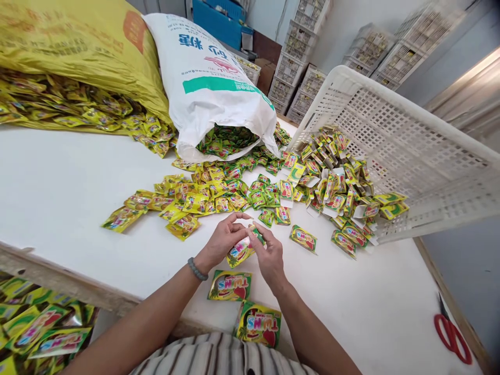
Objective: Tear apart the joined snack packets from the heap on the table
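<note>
Both hands meet over the white table, holding a small yellow-green candy box printed "TWINS". My left hand, with a grey beaded band at the wrist, pinches the box's upper end. My right hand grips its right side with thumb and fingers; the fingertips partly hide that end. Below them lie two more candy boxes, one flat and one near the striped shirt. Just beyond the hands are yellow sachets and small green sachets.
An open white sugar sack spills green sachets. At left slumps a yellow bag of sachets. A tilted white crate stands behind many small cartons. Red-handled scissors lie by the right edge. Stacked crates stand behind.
</note>
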The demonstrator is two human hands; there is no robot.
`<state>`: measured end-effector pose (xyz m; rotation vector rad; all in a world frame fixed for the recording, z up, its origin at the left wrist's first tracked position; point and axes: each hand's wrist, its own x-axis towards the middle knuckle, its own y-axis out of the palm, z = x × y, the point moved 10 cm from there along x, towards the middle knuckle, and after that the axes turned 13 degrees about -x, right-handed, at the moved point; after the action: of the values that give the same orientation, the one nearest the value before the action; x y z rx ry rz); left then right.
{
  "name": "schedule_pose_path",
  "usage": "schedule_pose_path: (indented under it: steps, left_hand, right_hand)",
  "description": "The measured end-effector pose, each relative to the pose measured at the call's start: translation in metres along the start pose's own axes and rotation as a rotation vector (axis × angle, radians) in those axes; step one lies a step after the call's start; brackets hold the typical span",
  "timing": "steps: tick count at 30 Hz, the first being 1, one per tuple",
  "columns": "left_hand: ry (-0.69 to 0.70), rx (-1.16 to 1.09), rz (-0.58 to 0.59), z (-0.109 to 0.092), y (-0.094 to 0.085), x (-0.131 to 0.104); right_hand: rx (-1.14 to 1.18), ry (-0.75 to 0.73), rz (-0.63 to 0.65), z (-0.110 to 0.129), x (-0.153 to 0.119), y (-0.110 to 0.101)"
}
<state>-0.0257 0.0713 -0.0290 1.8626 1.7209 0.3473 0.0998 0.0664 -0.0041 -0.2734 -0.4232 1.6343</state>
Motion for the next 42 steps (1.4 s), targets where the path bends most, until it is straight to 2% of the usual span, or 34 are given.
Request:
schedule_pose_path:
  steps: [2,4,7,9,11,14,16,18,20,23,26,28,29,31,33,35,37,40,42]
  left_hand:
    - [-0.018,0.108,0.036,0.0,0.001,-0.007]
    - [-0.069,0.259,0.131,0.004,0.01,-0.018]
    - [-0.117,0.562,0.318,0.01,0.028,-0.042]
    - [-0.062,0.775,0.339,0.005,0.029,-0.054]
    - [0.068,0.967,0.233,-0.013,0.017,-0.059]
    - [0.266,1.301,-0.054,-0.047,-0.02,-0.065]
    - [0.324,1.547,-0.199,-0.062,-0.045,-0.067]
    - [0.331,1.718,-0.24,-0.066,-0.064,-0.065]
    - [0.335,1.77,-0.205,-0.066,-0.075,-0.059]
    - [0.371,1.703,-0.164,-0.069,-0.077,-0.049]
    - [0.36,1.487,-0.326,-0.084,-0.079,-0.041]
    - [0.273,1.177,-0.4,-0.082,-0.079,-0.033]
    - [0.208,0.97,-0.375,-0.073,-0.073,-0.026]
    - [0.083,0.495,-0.244,-0.046,-0.049,-0.009]
    - [-0.037,0.172,-0.162,-0.019,-0.022,0.006]
    - [-0.103,0.027,-0.15,0.001,-0.005,0.016]
    - [-0.119,-0.033,-0.15,0.014,0.005,0.023]
    - [-0.121,-0.095,-0.111,0.028,0.014,0.025]
    - [-0.136,-0.126,-0.081,0.036,0.015,0.023]
  right_hand:
    - [-0.08,-0.068,0.04,0.003,0.004,-0.001]
    - [-0.185,-0.128,0.056,0.0,0.013,-0.004]
    - [-0.475,-0.204,-0.079,-0.009,0.036,-0.022]
    - [-0.734,-0.258,-0.072,-0.015,0.051,-0.019]
    - [-0.948,-0.315,0.033,-0.023,0.057,-0.004]
    - [-1.145,-0.414,0.136,-0.025,0.046,0.015]
    - [-1.18,-0.464,0.152,-0.023,0.035,0.02]
    - [-1.132,-0.486,0.144,-0.022,0.026,0.019]
    - [-1.016,-0.467,0.109,-0.022,0.024,0.013]
    - [-0.754,-0.33,0.05,-0.032,0.027,-0.006]
    - [-0.439,-0.069,0.017,-0.054,0.028,-0.024]
    - [-0.182,0.081,0.007,-0.066,0.024,-0.03]
    - [-0.047,0.134,0.011,-0.069,0.021,-0.03]
    - [0.187,0.203,0.023,-0.069,0.014,-0.028]
    - [0.337,0.245,0.029,-0.067,0.009,-0.027]
    - [0.418,0.275,-0.004,-0.065,0.007,-0.03]
    - [0.436,0.289,-0.063,-0.066,0.006,-0.037]
    - [0.303,0.248,-0.125,-0.063,0.01,-0.045]
    - [0.201,0.224,-0.123,-0.063,0.012,-0.043]
